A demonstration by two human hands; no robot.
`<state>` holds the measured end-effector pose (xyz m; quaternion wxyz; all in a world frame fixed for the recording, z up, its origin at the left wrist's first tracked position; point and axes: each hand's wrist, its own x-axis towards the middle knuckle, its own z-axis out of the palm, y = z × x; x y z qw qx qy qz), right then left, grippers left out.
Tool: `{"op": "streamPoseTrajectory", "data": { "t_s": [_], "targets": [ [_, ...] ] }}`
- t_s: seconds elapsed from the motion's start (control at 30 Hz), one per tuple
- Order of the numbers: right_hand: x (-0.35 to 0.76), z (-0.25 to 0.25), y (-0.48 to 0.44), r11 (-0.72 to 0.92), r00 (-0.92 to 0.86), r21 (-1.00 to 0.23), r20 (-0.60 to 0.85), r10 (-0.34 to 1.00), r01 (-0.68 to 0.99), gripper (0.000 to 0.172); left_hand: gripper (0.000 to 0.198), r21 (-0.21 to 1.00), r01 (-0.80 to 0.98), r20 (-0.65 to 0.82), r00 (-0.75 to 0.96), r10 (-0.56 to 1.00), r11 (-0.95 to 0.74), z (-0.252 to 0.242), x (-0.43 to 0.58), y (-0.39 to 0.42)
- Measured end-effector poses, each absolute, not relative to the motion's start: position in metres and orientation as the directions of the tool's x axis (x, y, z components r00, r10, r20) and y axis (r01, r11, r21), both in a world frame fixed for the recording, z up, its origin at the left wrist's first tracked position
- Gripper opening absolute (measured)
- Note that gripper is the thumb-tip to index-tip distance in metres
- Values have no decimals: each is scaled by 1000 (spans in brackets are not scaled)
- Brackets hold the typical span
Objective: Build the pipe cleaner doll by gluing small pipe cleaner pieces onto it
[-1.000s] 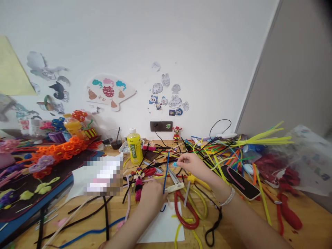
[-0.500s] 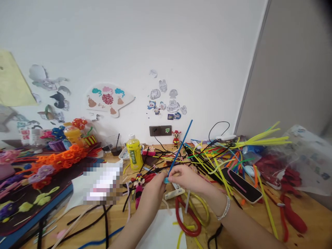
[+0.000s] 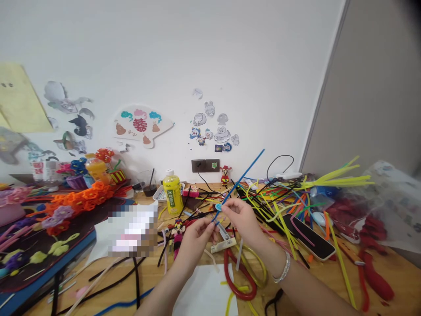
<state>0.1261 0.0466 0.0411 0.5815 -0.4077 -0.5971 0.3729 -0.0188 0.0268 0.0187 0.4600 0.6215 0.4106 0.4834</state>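
My left hand (image 3: 196, 235) pinches the lower end of a blue pipe cleaner (image 3: 245, 174), which slants up and to the right over the desk. My right hand (image 3: 241, 218) holds the same pipe cleaner a little higher, where a small light-blue coil (image 3: 218, 206) sits at its fingertips. Just below my hands lie scissors with red and yellow handles (image 3: 237, 271) and a small pipe-cleaner doll (image 3: 178, 233). A white paper sheet (image 3: 205, 295) lies under my forearms.
A heap of coloured pipe cleaners (image 3: 283, 197) covers the right side, with a phone (image 3: 311, 237) in it. A yellow drink bottle (image 3: 173, 192) stands behind the hands. Orange pipe-cleaner flowers (image 3: 82, 197) lie at the left. A plastic bag (image 3: 388, 202) sits at the far right.
My left hand lifted the blue pipe cleaner off the desk and my right hand joined it. The stem has tilted further right, and both hands have moved slightly up.
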Motion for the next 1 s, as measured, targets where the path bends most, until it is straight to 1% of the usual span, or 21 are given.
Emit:
{"op": "streamPoseTrajectory", "data": {
  "t_s": [0.1, 0.17, 0.23, 0.3, 0.43, 0.57, 0.67, 0.77, 0.87, 0.93, 0.97, 1.0],
  "targets": [
    [128, 44, 45, 425, -110, -900, 415, 903, 97, 13, 24, 969, 51, 238, 92, 967, -243, 25, -21, 24],
    [129, 48, 43, 485, -229, -857, 444, 866, 174, 9, 23, 959, 81, 266, 57, 962, -270, 29, -23, 23],
    [130, 52, 39, 537, -304, -801, 459, 835, 265, 8, 21, 946, 116, 298, 59, 953, -303, 33, -25, 22],
    [130, 56, 37, 551, -307, -766, 465, 831, 331, 9, 20, 930, 166, 320, 75, 944, -328, 36, -27, 21],
    [130, 59, 34, 526, -279, -759, 448, 849, 384, 9, 20, 904, 239, 341, 97, 935, -355, 36, -27, 19],
    [130, 58, 34, 535, -280, -732, 457, 844, 422, 11, 22, 919, 255, 284, 96, 954, -300, 33, -25, 17],
    [131, 60, 32, 556, -311, -697, 462, 831, 453, 11, 23, 936, 231, 248, 101, 964, -265, 33, -24, 15],
    [131, 61, 31, 592, -349, -634, 478, 806, 498, 12, 23, 940, 193, 259, 136, 956, -281, 32, -23, 16],
    [130, 60, 30, 610, -363, -577, 494, 790, 542, 12, 25, 950, 123, 262, 183, 947, -287, 31, -22, 19],
    [130, 58, 30, 623, -366, -545, 511, 777, 561, 8, 26, 960, 61, 256, 200, 946, -273, 31, -23, 21],
    [131, 57, 31, 631, -374, -536, 516, 771, 561, 10, 28, 965, 35, 249, 202, 947, -261, 31, -23, 21],
    [132, 57, 31, 638, -385, -533, 516, 765, 555, 19, 29, 968, 17, 240, 201, 950, -248, 32, -24, 21]
  ]
}}
